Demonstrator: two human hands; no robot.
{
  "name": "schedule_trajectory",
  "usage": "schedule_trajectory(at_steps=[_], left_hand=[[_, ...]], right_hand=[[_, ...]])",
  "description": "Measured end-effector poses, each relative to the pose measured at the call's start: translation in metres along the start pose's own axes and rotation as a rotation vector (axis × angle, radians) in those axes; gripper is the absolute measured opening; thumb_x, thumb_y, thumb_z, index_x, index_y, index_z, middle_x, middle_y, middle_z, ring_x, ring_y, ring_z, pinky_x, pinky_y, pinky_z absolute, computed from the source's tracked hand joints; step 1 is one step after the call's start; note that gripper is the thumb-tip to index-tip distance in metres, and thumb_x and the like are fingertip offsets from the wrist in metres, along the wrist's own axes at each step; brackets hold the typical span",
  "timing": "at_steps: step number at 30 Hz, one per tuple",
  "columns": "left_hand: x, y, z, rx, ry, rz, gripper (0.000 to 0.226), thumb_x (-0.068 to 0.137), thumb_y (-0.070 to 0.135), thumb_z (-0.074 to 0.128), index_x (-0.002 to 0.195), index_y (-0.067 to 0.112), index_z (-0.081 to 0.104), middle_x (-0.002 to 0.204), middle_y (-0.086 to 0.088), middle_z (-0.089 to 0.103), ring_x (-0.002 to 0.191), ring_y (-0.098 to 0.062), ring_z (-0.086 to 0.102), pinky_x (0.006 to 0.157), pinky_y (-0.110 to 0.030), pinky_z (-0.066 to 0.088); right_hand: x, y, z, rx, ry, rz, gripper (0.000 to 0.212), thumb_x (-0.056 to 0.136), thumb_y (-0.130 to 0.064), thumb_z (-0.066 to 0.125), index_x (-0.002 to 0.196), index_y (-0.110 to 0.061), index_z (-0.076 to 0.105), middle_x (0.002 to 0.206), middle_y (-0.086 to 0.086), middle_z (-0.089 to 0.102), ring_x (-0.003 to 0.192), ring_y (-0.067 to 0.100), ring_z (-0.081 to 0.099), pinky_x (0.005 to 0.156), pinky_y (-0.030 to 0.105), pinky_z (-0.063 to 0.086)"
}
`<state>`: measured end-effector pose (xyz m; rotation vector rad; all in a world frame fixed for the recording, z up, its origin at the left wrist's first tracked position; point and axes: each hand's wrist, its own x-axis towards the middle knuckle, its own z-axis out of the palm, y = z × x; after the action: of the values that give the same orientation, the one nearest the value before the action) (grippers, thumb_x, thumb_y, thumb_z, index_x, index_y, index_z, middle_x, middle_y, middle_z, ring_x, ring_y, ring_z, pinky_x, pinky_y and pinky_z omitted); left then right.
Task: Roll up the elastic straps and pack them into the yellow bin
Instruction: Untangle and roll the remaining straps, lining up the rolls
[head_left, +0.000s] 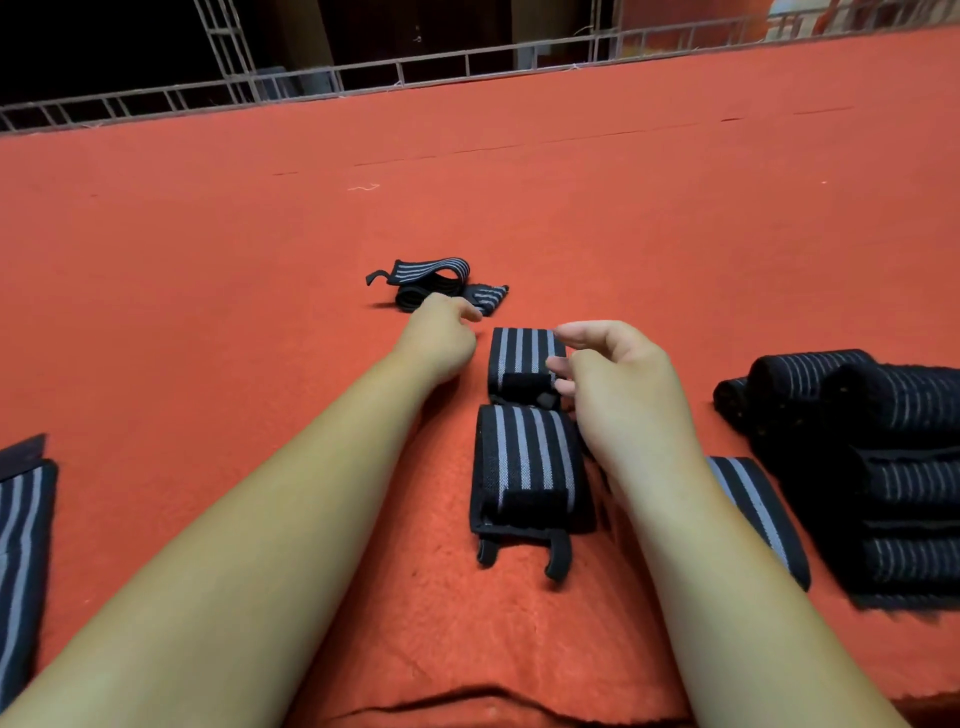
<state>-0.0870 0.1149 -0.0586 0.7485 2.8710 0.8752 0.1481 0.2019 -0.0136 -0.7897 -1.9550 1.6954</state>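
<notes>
Take the loose striped strap with the curled, empty left hand. Roll tightly, steadying with the half-open right hand.

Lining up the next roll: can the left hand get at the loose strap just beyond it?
Probably yes. The left hand sits at the near edge of the loose strap, seemingly holding nothing, with nothing between them. The right hand hovers apart, by a rolled strap.
</notes>
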Motion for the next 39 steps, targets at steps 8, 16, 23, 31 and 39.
schedule_trajectory(at_steps=[8, 16, 23, 31, 39], left_hand=[[0.021, -0.007, 0.023, 0.401, -0.085, 0.046, 0.052, 0.114, 0.038, 0.030, 0.165, 0.047, 0.035, 0.177, 0.015, 0.023, 0.155, -0.032, 0.025, 0.122, -0.049, 0.030], [0.026, -0.025, 0.019, -0.281, 0.215, -0.103, 0.046, 0.102, 0.019, 0.067, 0.147, 0.012, 0.066, 0.151, -0.008, 0.065, 0.141, -0.024, 0.059, 0.117, -0.030, 0.042], [-0.031, -0.047, -0.027, -0.662, 0.508, -0.263, 0.040, 0.089, 0.032, 0.087, 0.123, 0.019, 0.070, 0.118, 0.002, 0.073, 0.107, -0.015, 0.071, 0.093, -0.026, 0.052], [-0.154, -0.053, -0.088, -0.751, 0.545, -0.211, 0.075, 0.069, 0.064, 0.089, 0.123, 0.016, 0.069, 0.114, -0.001, 0.076, 0.105, -0.020, 0.076, 0.100, -0.047, 0.061], [-0.252, -0.039, -0.123, -0.939, 0.355, -0.124, 0.093, 0.052, 0.066, 0.099, 0.115, 0.008, 0.063, 0.099, -0.002, 0.073, 0.092, -0.022, 0.073, 0.107, -0.059, 0.057]], right_hand=[[0.005, 0.000, 0.003, -0.016, -0.005, 0.019, 0.034, 0.102, -0.013, 0.050, 0.111, -0.037, 0.072, 0.095, -0.008, 0.080, 0.092, 0.025, 0.075, 0.067, 0.038, 0.059], [0.000, -0.002, 0.001, -0.015, -0.021, 0.012, 0.033, 0.102, -0.015, 0.050, 0.112, -0.038, 0.071, 0.093, -0.009, 0.080, 0.075, 0.020, 0.070, 0.066, 0.033, 0.054], [-0.011, -0.007, 0.008, -0.010, -0.036, -0.016, 0.040, 0.099, -0.008, 0.046, 0.109, -0.035, 0.074, 0.096, -0.016, 0.080, 0.083, 0.029, 0.076, 0.088, 0.051, 0.063], [-0.035, -0.013, 0.027, 0.117, -0.088, -0.089, 0.049, 0.095, 0.007, 0.039, 0.109, -0.023, 0.075, 0.116, -0.005, 0.078, 0.096, 0.007, 0.078, 0.089, 0.031, 0.065], [-0.102, -0.009, 0.078, -0.119, -0.418, -0.552, 0.038, 0.106, -0.011, 0.059, 0.130, -0.034, 0.078, 0.123, -0.017, 0.069, 0.119, -0.001, 0.062, 0.106, 0.018, 0.044]])
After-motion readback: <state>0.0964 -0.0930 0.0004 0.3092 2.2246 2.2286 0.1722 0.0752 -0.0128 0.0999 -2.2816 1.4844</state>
